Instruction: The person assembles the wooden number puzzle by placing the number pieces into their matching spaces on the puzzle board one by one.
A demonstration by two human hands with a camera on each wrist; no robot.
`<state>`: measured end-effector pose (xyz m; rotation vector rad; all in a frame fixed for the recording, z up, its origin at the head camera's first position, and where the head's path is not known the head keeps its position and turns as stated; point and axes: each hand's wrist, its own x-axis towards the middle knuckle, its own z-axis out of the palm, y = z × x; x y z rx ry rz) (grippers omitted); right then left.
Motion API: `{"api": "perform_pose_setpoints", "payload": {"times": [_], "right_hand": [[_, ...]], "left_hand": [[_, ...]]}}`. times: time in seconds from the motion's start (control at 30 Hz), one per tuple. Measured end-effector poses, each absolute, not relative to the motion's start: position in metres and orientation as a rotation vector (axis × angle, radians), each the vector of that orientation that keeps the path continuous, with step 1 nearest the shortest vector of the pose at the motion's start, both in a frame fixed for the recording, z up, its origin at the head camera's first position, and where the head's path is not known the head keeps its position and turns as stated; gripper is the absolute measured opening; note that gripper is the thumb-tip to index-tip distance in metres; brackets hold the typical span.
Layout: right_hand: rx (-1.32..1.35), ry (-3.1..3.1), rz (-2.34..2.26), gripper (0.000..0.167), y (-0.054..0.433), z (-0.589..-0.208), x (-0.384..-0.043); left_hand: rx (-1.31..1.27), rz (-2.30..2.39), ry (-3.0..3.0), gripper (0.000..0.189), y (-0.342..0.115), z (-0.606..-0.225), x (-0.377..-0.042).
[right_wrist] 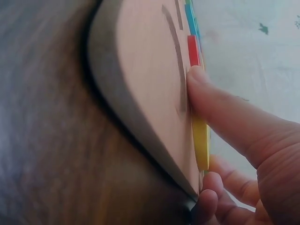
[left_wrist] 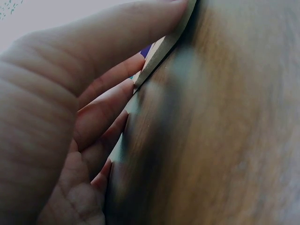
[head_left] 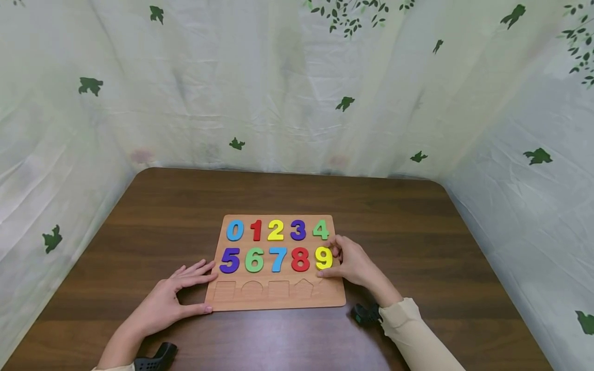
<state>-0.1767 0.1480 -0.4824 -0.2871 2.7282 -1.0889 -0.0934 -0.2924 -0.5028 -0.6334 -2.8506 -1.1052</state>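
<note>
A light wooden number board [head_left: 287, 299] lies on the table, with coloured digits in two rows and outlined shapes along its near side. My right hand [head_left: 355, 263] is at the board's right side, its thumb at the bottom of the yellow number 9 [head_left: 324, 257] and its fingers bent round the top and right. In the right wrist view, the yellow 9 [right_wrist: 200, 145] stands up above the board's surface between thumb and fingers. My left hand [head_left: 169, 296] rests at the board's left edge, fingers spread and thumb at the near corner, touching the board's side [left_wrist: 161, 51].
Next to the 9 sits a red 8 [head_left: 300, 259], with a green 4 [head_left: 320, 230] just behind it. The brown wooden table [head_left: 185, 206] extends all round the board. A pale curtain [head_left: 287, 93] with leaf and bird prints encloses the back and sides.
</note>
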Motion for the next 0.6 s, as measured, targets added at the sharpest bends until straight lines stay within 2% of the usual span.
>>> {"api": "perform_pose_setpoints", "payload": {"times": [0.6], "right_hand": [[-0.337,2.697,-1.128,0.062,0.1549,-0.4849,-0.1772]], "left_hand": [[-0.643,-1.111,-2.845,0.067,-0.2927,-0.5027,-0.0944]]}}
